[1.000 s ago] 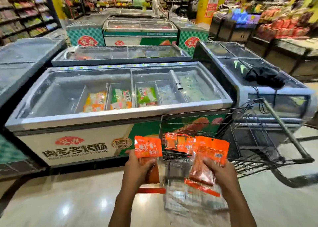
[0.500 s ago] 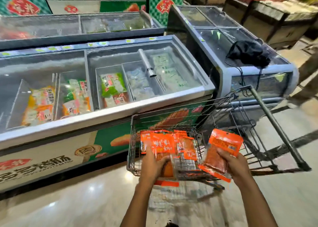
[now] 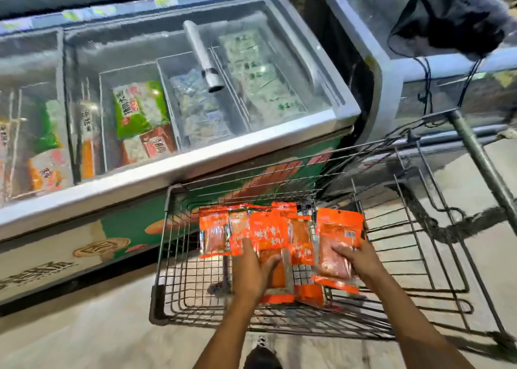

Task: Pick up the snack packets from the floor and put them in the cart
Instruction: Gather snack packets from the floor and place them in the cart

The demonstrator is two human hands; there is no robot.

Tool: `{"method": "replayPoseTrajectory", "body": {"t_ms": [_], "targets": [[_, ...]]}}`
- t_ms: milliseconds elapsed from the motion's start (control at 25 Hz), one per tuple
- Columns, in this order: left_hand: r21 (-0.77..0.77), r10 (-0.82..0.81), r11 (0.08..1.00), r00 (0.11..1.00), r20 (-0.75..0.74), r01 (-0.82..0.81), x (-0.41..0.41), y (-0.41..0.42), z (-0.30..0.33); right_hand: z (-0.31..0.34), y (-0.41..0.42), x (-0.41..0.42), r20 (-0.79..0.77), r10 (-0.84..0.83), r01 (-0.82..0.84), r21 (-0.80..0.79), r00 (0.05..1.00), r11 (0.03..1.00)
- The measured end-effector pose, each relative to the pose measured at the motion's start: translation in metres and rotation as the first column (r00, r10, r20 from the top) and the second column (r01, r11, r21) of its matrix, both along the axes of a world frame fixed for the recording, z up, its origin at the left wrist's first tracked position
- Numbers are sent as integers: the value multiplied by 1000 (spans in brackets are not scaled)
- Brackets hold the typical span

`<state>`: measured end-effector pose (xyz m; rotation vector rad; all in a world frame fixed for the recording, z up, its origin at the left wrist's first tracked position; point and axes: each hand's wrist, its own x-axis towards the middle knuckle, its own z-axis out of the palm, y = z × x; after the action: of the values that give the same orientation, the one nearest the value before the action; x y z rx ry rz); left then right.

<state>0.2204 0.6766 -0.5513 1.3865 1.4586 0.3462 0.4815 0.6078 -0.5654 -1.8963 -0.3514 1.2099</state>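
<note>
Snack packets (image 3: 253,230) lay in the wire cart (image 3: 167,256), parked against the chest freezer (image 3: 195,158). Left hand (image 3: 251,270) gripped one orange packet (image 3: 270,237) and right hand (image 3: 354,259) gripped another (image 3: 338,234); both packets had come down from above the rim half a second before to inside the basket, over the pile. View had tilted down, freezer now closer.
</note>
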Motion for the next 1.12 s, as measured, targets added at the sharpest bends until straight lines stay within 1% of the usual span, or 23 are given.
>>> {"method": "replayPoseTrajectory", "body": {"t_ms": [160, 320, 360, 440, 520, 560, 680, 720, 760, 840, 960, 1040, 1120], "targets": [[-74, -46, 996, 996, -82, 40, 33, 25, -89, -90, 28, 9, -13, 106, -107, -88, 994, 990], [-133, -77, 990, 983, -168, 55, 47, 35, -169, -179, 33, 9, -24, 186, -187, -212, 982, 959], [-133, -75, 990, 983, -169, 53, 49, 34, -182, -196, 33, 8, -24, 199, -199, -239, 980, 950], [-171, -127, 981, 975, -181, 96, 53, 30, -220, -224, 32, 3, -29, 218, -216, -295, 976, 931], [-238, -182, 961, 970, -158, 142, 54, 26, -255, -245, 31, -4, -63, 230, -237, -354, 971, 905], [-261, -179, 956, 970, -164, 133, 53, 23, -273, -253, 28, -8, -69, 230, -239, -383, 971, 892], [-299, -129, 952, 969, -210, 62, 50, 21, -292, -277, 14, -15, -13, 223, -204, -452, 975, 868], [-305, -115, 952, 960, -255, 33, 50, 19, -291, -283, 11, -17, 8, 237, -201, -505, 971, 839], [-306, -106, 952, 950, -295, 11, 51, 17, -287, -291, 9, -17, 49, 294, -213, -576, 955, 789], [-315, -165, 949, 895, -415, 29, 52, 13, -281, -298, 6, -22, 100, 416, -253, -659, 904, 708], [-320, -355, 927, 722, -594, 194, 60, 14, -267, -284, 10, -27, 141, 535, -265, -747, 833, 609], [-299, -396, 918, 609, -687, 259, 63, 13, -267, -275, 12, -29, 170, 594, -245, -798, 786, 551], [-214, -369, 919, 530, -763, 332, 63, 9, -270, -268, 16, -32, 210, 672, -247, -820, 710, 517]]}}
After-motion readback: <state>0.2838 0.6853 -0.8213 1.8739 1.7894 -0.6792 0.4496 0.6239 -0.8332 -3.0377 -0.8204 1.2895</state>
